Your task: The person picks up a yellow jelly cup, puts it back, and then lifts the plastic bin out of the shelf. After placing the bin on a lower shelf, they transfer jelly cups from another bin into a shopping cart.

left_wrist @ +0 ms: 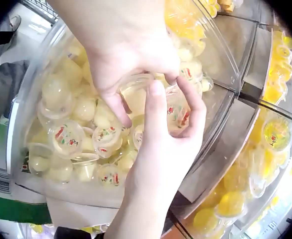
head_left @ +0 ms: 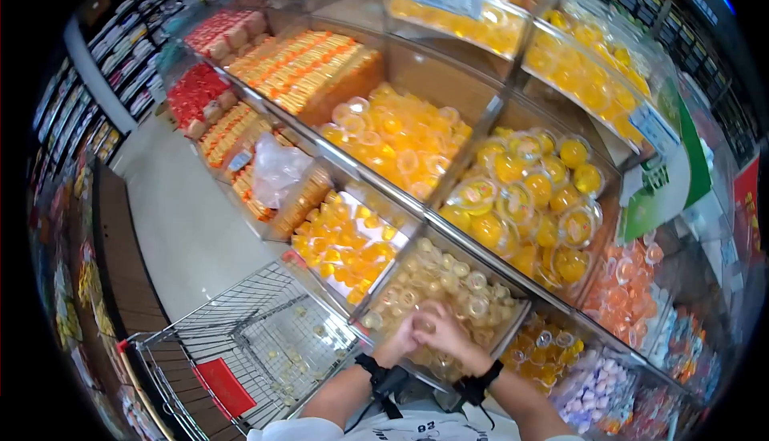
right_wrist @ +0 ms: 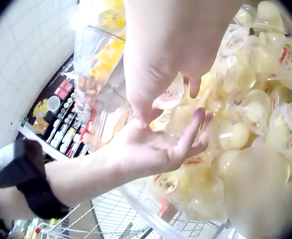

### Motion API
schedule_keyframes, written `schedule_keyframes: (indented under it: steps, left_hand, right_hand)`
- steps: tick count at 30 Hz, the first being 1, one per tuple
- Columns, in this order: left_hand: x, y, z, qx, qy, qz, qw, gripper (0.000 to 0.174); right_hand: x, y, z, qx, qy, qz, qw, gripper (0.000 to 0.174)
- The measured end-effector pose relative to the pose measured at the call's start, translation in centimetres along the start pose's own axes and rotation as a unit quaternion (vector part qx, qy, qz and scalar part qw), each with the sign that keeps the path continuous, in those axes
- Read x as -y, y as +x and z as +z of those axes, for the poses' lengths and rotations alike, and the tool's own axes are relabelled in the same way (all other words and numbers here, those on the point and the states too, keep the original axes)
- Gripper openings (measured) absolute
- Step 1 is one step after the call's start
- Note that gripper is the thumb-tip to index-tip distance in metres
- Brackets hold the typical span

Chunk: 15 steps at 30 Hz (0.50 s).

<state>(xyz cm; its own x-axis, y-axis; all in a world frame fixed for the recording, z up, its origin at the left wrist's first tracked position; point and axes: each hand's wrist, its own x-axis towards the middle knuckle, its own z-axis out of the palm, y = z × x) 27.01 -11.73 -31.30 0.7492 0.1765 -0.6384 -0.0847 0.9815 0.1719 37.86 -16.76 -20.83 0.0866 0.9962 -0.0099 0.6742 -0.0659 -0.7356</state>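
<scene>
Both hands meet low over a clear bin (head_left: 513,321) of pale yellow jelly cups (head_left: 448,281). My left hand (left_wrist: 131,55) reaches in from the top of the left wrist view, its thumb bent down beside a cup. From below comes my right hand (left_wrist: 161,129), thumb raised and index finger curved toward the left fingers. A jelly cup (left_wrist: 178,112) with a red-printed lid shows within that curve; I cannot tell whether either hand grips it. In the right wrist view the left hand (right_wrist: 156,147) lies palm up under the right hand (right_wrist: 176,64), fingers bent.
A metal shopping cart (head_left: 240,337) stands at the left with some small cups inside. Beyond the bin's clear walls are orange jellies (head_left: 344,241), large yellow jelly cups (head_left: 529,193) and pink-orange ones (head_left: 625,289). A plastic bag (head_left: 280,169) lies on the packaged goods.
</scene>
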Motion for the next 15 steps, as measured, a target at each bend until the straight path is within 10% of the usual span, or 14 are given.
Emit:
schedule_keyframes:
  steps: [10,12,15]
  left_hand:
    - [-3.8,-17.5,-4.1,0.076,-0.094,0.212,0.970,0.029]
    - [0.5,-14.9,-7.2,-0.461,0.107,0.313,0.823,0.033]
    - [1.2,-21.4,-16.6,-0.331,-0.057,0.276,0.901,0.032]
  right_hand:
    - [13.7,-0.5,10.5,0.069,-0.093,-0.325,0.938,0.037]
    - [16.9,-0.3,14.1,0.129,-0.080,-0.373,0.915,0.037]
    - [19.5,-1.6,20.7,0.212,-0.028,-0.373,0.903,0.044]
